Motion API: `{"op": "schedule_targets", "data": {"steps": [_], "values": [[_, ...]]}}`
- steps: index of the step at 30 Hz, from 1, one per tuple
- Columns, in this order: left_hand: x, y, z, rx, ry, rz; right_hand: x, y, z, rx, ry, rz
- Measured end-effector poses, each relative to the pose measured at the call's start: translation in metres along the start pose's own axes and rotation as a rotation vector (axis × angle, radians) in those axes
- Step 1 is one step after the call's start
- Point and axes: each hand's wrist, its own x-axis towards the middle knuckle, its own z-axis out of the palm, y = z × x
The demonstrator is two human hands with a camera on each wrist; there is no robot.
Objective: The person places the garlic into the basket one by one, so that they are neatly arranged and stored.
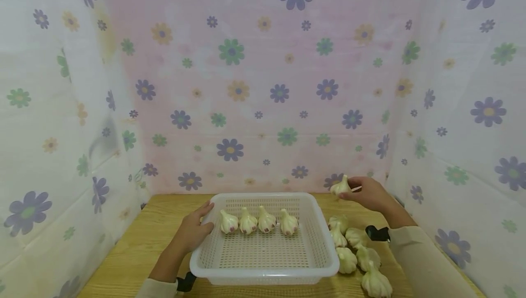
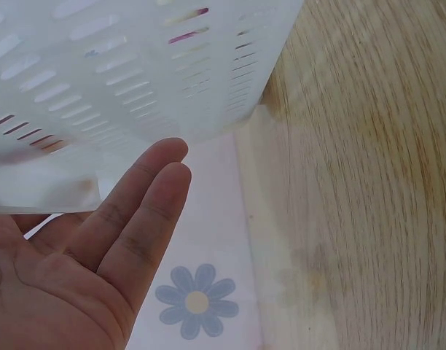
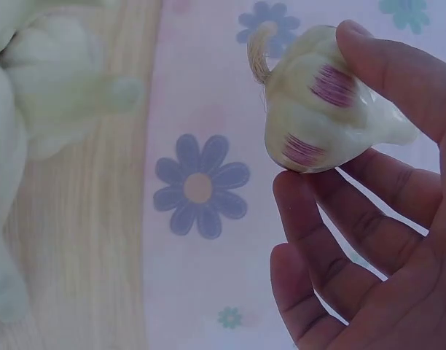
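My right hand [image 1: 365, 192] holds a garlic bulb [image 1: 340, 187] up above the back right of the table. In the right wrist view, thumb and fingertips pinch this garlic bulb [image 3: 318, 109], which shows purple streaks and a tuft of dry roots. My left hand [image 1: 193, 229] grips the left rim of a white plastic basket [image 1: 265, 272]. Two fingers [image 2: 146, 219] lie straight along its slotted outer wall in the left wrist view; its thumb is partly hidden there. Inside the basket, several garlic bulbs [image 1: 267, 219] stand in a row toward the back.
Right of the basket, several more garlic bulbs [image 1: 356, 238] lie in a loose group on the wooden table [image 1: 135, 248]. Flower-print cloth [image 1: 263, 120] hangs behind the table and on both sides. Dark wrist straps [image 1: 377, 233] sit at the sleeve cuffs.
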Motion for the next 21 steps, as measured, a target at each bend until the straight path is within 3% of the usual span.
{"op": "schedule_targets", "data": {"steps": [7, 21], "values": [[-0.001, 0.002, 0.001, -0.025, -0.007, -0.006, 0.002, -0.020, -0.002, -0.035, 0.021, 0.008], [0.002, -0.002, 0.002, -0.040, -0.006, -0.015, 0.007, -0.068, 0.005, -0.037, 0.026, -0.062]]}}
